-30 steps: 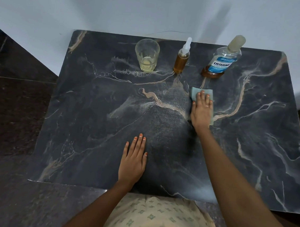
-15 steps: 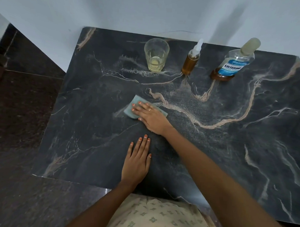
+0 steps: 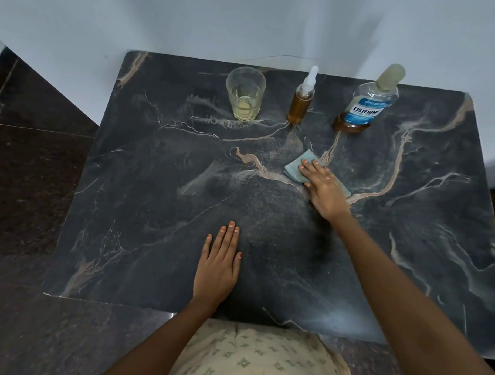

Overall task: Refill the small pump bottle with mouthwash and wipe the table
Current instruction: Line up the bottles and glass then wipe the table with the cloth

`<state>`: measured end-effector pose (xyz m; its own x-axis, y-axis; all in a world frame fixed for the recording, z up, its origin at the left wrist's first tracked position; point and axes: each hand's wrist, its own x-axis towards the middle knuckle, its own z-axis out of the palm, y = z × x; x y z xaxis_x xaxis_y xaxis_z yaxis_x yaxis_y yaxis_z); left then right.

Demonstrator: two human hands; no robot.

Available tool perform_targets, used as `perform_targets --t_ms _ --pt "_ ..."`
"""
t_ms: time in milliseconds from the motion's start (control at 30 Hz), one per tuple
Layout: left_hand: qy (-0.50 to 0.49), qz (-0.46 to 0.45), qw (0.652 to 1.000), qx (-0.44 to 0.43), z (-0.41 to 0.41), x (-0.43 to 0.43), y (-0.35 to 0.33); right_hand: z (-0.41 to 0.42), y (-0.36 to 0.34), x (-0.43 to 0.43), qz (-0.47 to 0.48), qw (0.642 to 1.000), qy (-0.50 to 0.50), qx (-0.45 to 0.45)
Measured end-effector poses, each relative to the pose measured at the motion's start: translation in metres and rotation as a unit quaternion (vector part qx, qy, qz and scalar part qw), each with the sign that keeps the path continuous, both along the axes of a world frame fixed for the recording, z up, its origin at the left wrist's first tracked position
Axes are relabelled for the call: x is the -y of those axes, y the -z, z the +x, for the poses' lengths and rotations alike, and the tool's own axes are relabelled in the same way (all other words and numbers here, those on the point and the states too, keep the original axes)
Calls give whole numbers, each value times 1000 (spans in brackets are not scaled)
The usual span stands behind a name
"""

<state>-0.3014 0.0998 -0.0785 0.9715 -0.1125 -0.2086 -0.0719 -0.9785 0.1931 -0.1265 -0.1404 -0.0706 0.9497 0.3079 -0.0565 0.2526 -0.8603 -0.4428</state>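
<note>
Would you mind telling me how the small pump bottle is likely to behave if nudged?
The small pump bottle is tall and narrow, so a nudge would probably tip it. It looks nearly full of amber liquid, so likely heavy for its size.

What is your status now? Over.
Right hand flat, pressing folded pale blue cloth on dark marble table. Left hand flat on table. Amber pump bottle upright behind, clear.

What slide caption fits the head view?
Right hand presses a cloth on the table, left hand rests flat; glass, pump bottle and mouthwash bottle stand behind.
</note>
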Motion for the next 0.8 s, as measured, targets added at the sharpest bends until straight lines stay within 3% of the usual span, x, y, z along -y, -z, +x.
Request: perform_targets --t_ms 133,300,433,633,800 --pt "-2 1 1000 3 -1 1 0 -11 3 -52 -16 996 92 8" --pt "1 0 1000 1 0 0 -1 -23 8 -113 -34 999 -27 7" --pt "2 -2 1000 2 1 1 -1 -19 9 -100 -63 994 -87 29" --pt "4 -4 1000 5 0 0 0 -7 -1 -11 -58 995 78 23" --pt "3 -11 1000 19 -1 1 1 -30 -5 75 -84 965 248 2"
